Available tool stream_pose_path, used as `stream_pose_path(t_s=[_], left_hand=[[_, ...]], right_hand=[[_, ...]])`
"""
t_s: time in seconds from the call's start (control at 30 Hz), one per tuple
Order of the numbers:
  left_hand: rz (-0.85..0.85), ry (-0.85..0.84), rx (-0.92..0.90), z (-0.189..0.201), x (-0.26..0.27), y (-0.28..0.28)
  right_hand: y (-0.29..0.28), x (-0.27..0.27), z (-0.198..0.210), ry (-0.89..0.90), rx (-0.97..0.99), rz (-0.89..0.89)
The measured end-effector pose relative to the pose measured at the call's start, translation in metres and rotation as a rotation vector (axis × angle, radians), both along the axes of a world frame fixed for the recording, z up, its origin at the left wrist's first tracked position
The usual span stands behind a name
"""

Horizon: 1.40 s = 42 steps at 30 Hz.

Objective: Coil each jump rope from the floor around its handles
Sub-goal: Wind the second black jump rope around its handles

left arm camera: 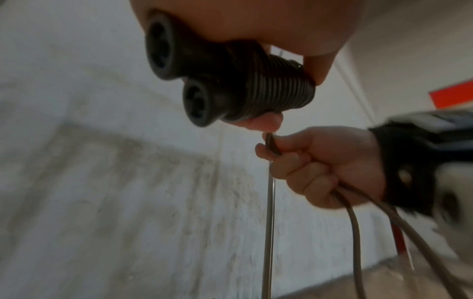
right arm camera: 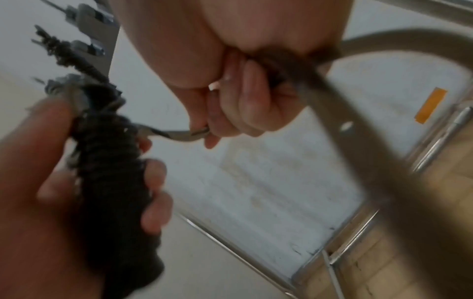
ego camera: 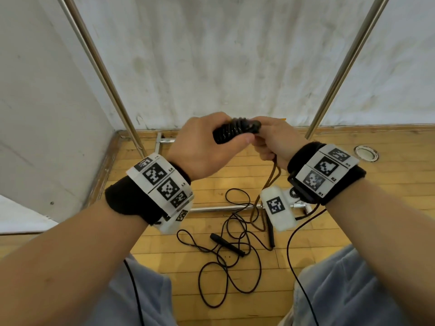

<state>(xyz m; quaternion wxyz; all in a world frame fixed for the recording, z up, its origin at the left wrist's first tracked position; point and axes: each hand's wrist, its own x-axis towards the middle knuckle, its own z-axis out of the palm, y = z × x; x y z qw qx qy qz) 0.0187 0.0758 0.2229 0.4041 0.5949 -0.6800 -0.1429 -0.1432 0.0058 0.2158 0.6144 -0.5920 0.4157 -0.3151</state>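
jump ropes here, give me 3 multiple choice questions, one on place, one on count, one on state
1. Where does the loose black jump rope lie?
A. on the wooden floor
B. over a metal pole
C. in the person's lap

2. How many handle ends show side by side in the left wrist view?
A. one
B. two
C. four

3. What state is the cord in the right hand in?
A. fully wound
B. partly wound, a loop still hanging
C. not yet started

Answers: 1 A, it is sprawled on the floor between the knees. 2 B, two round ends poke out of the left hand. 3 B, tight turns cover the handles while a loop hangs from the right hand.
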Motion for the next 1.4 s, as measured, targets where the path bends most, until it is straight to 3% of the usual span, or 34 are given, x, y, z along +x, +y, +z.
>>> stream_pose_path(t_s=[0.1, 0.27, 0.43, 0.57, 0.73, 0.87, 1.03, 1.2, 1.4], left_hand=[[0.071, 0.147, -0.007, 0.009, 0.001, -0.003], [0.154, 0.178, 0.032, 0.011, 0.008, -0.014], [0.185, 0.084, 0.122, 0.002, 0.014, -0.020], [0.282, -0.094, 0.087, -0.003, 0.030, -0.028], [0.311, -0.379, 0.126, -0.018, 0.043, -0.032], [0.352, -0.452, 0.123, -0.023, 0.047, -0.034], [0.346, -0.453, 0.175, -0.024, 0.037, -0.035], [0.150, -0.310, 0.256, -0.027, 0.030, -0.031], [0.218, -0.193, 0.225, -0.026, 0.038, -0.033]], right_hand=[[0.009, 0.011, -0.007, 0.036, -0.097, -0.005], [0.030, 0.027, -0.016, 0.394, -0.600, 0.006], [0.031, 0.033, -0.019, 0.633, -0.529, 0.072], [0.034, 0.036, -0.016, 0.493, -0.439, 0.061], [0.037, 0.036, -0.015, 0.618, -0.567, 0.108], [0.034, 0.032, -0.013, 0.613, -0.671, 0.066], [0.028, 0.026, -0.012, 0.583, -0.712, 0.023], [0.025, 0.018, -0.014, 0.490, -0.663, -0.062], [0.026, 0.022, -0.014, 0.517, -0.640, -0.030]])
